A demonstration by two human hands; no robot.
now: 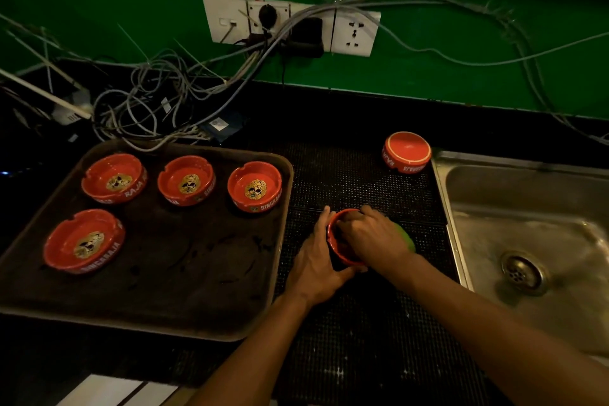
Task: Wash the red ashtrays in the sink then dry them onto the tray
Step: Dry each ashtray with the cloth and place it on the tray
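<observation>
Left hand [317, 260] cupped round a red ashtray [336, 242] on the black mat [362, 181], right hand [369, 234] curled into its bowl on a green cloth [406, 237]. Four more sitting upright on the tray [164, 313] just left. One flipped upside down [407, 151] by the sink [534, 241].

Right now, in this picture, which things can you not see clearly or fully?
Head view:
- Inside of the held ashtray: covered by the right hand; the left hand holds its rim.
- Green cloth: mostly hidden under the right hand.
- Sink: cut off by the right edge.
- Upside-down ashtray: inside not visible.
- Counter behind the cables: too dark.
</observation>
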